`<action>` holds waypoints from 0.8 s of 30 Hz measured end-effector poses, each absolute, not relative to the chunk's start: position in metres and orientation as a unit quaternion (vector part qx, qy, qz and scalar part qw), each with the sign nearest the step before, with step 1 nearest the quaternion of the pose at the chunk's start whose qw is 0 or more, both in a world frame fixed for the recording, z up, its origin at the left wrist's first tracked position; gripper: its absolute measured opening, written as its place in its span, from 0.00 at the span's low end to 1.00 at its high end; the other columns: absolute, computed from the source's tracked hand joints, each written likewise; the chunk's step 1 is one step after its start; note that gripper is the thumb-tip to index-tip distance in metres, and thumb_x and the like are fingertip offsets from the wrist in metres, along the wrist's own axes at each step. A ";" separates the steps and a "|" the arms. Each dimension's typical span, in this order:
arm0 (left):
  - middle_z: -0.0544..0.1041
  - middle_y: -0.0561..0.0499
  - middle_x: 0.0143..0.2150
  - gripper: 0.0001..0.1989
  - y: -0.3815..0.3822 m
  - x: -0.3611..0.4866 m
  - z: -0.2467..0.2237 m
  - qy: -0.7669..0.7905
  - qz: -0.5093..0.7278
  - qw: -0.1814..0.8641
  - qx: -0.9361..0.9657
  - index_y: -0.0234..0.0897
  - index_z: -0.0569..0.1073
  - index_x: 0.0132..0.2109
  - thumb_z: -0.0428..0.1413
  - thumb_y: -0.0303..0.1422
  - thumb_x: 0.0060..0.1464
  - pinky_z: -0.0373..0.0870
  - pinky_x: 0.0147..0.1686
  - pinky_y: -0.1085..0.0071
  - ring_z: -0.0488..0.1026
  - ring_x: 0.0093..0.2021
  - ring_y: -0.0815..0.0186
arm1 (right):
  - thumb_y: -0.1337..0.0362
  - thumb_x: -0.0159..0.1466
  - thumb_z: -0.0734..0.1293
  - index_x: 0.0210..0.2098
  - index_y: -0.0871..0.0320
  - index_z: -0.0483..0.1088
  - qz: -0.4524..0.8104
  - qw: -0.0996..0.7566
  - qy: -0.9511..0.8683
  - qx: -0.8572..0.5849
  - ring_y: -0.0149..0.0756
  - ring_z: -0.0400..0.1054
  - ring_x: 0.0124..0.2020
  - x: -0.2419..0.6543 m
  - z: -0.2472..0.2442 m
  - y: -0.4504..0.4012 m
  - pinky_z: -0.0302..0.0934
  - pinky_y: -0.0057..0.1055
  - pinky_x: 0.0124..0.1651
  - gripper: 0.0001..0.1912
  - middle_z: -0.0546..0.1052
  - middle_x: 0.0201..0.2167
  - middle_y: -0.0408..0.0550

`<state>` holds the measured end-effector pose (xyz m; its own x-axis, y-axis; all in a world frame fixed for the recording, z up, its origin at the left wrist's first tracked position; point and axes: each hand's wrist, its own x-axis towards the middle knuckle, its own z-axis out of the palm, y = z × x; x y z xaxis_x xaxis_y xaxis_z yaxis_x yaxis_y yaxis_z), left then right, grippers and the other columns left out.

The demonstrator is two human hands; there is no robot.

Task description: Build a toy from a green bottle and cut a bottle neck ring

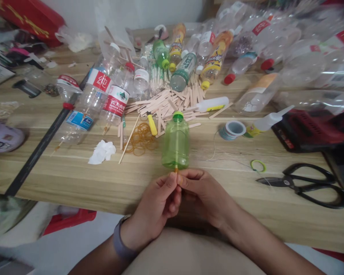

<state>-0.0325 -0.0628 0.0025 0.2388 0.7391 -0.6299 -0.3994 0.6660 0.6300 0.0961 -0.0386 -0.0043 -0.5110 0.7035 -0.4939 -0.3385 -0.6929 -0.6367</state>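
Left hand (157, 204) and right hand (208, 196) pinch the stick (176, 165) at its orange binding (176, 170); the green bottle (172, 143) is directly beyond both. Apparent step: securing the binding. Next move calls for steady fingertip pressure.

Our left hand (157, 204) and right hand (205, 198) meet at the fingertips.
We hold both in a pinch, our left thumb (169, 184) slanting up and our right thumb (189, 183) pointing left, our left hand's lower fingers (174, 204) curled beneath. Our left forearm (96, 250) reaches in from the lower left, our right forearm (252, 233) from the lower right.
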 end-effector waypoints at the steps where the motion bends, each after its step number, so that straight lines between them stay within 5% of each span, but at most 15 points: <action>1: 0.63 0.60 0.20 0.29 -0.063 -0.033 0.003 0.494 0.377 0.766 0.166 0.37 0.66 0.26 0.68 0.57 0.40 0.42 0.18 0.77 0.51 0.18 0.78 | 0.48 0.49 0.79 0.21 0.59 0.75 0.834 0.316 -0.222 -0.393 0.32 0.68 0.18 0.096 -0.005 -0.039 0.58 0.28 0.25 0.21 0.75 0.16 0.43; 6: 0.64 0.59 0.25 0.22 -0.063 -0.037 0.006 0.478 0.390 0.776 0.133 0.35 0.70 0.29 0.70 0.47 0.42 0.43 0.16 0.80 0.48 0.19 0.79 | 0.52 0.46 0.81 0.18 0.59 0.72 0.796 0.355 -0.201 -0.447 0.22 0.56 0.19 0.096 -0.004 -0.039 0.44 0.25 0.22 0.20 0.70 0.18 0.39; 11: 0.59 0.63 0.21 0.14 -0.060 -0.038 0.008 0.463 0.385 0.797 0.041 0.34 0.69 0.28 0.68 0.33 0.44 0.43 0.14 0.83 0.43 0.17 0.81 | 0.50 0.45 0.80 0.19 0.59 0.70 0.789 0.353 -0.210 -0.457 0.23 0.53 0.20 0.093 0.000 -0.039 0.42 0.26 0.23 0.22 0.69 0.18 0.39; 17: 0.66 0.61 0.22 0.15 -0.057 -0.035 0.009 0.522 0.453 0.717 0.084 0.35 0.69 0.25 0.67 0.37 0.43 0.49 0.14 0.83 0.51 0.17 0.81 | 0.51 0.46 0.79 0.20 0.58 0.72 0.759 0.375 -0.227 -0.481 0.24 0.47 0.21 0.091 -0.002 -0.044 0.40 0.28 0.23 0.19 0.64 0.18 0.36; 24: 0.76 0.55 0.24 0.09 -0.056 -0.048 0.008 0.617 0.445 0.539 0.363 0.38 0.83 0.37 0.66 0.35 0.47 0.62 0.21 0.75 0.67 0.21 0.71 | 0.48 0.45 0.79 0.19 0.57 0.65 0.773 0.362 -0.231 -0.466 0.24 0.42 0.20 0.094 0.000 -0.043 0.36 0.29 0.22 0.24 0.57 0.17 0.33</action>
<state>-0.0484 -0.0559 0.0085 -0.1560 0.9267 -0.3420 -0.0320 0.3413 0.9394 0.0936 -0.0425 -0.0002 -0.3035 0.7753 -0.5539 -0.3440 -0.6312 -0.6951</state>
